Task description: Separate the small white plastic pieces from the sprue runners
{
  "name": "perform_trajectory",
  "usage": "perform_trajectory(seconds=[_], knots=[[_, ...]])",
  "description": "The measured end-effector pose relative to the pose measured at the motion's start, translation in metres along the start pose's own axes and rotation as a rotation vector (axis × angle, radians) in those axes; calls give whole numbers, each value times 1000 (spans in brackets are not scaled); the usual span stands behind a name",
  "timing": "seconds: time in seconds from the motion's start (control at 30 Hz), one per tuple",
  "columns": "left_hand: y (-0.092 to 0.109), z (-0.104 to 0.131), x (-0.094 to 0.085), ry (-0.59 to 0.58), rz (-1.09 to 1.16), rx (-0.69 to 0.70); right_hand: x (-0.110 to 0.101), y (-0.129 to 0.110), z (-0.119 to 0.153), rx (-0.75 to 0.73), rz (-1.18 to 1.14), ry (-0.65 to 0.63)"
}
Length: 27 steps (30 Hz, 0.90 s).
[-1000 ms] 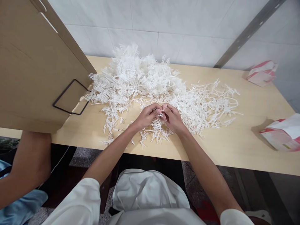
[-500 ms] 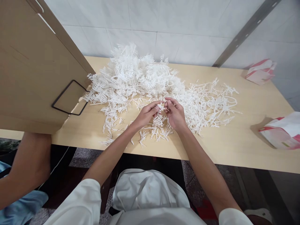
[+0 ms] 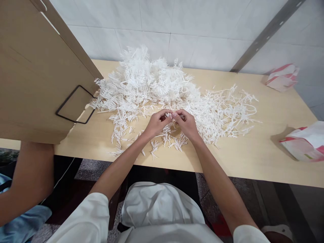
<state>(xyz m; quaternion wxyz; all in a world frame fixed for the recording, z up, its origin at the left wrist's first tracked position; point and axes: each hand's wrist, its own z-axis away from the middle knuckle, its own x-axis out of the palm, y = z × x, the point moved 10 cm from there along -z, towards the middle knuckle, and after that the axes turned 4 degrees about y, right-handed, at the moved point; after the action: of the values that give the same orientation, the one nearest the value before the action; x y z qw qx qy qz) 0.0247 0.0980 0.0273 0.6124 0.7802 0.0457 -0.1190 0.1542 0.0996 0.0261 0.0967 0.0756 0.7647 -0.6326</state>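
A large heap of thin white branched pieces (image 3: 157, 81) lies on the light wooden table (image 3: 243, 158), with looser strands at its right end. At the heap's front edge my left hand (image 3: 159, 123) is closed on a small white piece, some of which shows between thumb and fingers. My right hand (image 3: 186, 124) meets it, its thumb and fingers pinched together at the same white piece. The fingertips of both hands touch. Small white sprigs (image 3: 154, 147) are scattered on the table just in front of the hands.
A cardboard panel (image 3: 37, 77) stands at the left, with a black wire frame (image 3: 59, 111) against it. Below it shows another person's arm (image 3: 32, 172). Two red-and-white paper packets (image 3: 282, 78) (image 3: 305, 143) are at the right. A tiled wall (image 3: 207, 50) runs behind.
My hands have come together so the fingertips now meet, where a small gap was between them before. Fingers of both hands are more curled. The heap looks the same.
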Motion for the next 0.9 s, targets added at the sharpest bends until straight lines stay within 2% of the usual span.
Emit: perform_trajectory(seconds=[0.13, 0.27, 0.43, 0.5, 0.6, 0.7, 0.9], knots=[[-1, 0, 2, -21, 37, -1, 4, -5, 1, -94, 181, -39], [-7, 1, 7, -60, 29, -47, 1, -10, 3, -196, 339, 28], [2, 2, 9, -71, -109, 36, 8, -17, 9, -299, 512, 91], [5, 3, 11, -84, -94, 57, 8, -18, 11, -273, 470, 133], [5, 3, 15, -122, -25, 61, 5, -9, 12, -122, 303, 181], [2, 2, 16, -140, 60, 47, 9, 3, 12, 27, 97, 138], [0, 2, 22, -217, 402, -12, 22, 17, 11, 176, -320, 35]])
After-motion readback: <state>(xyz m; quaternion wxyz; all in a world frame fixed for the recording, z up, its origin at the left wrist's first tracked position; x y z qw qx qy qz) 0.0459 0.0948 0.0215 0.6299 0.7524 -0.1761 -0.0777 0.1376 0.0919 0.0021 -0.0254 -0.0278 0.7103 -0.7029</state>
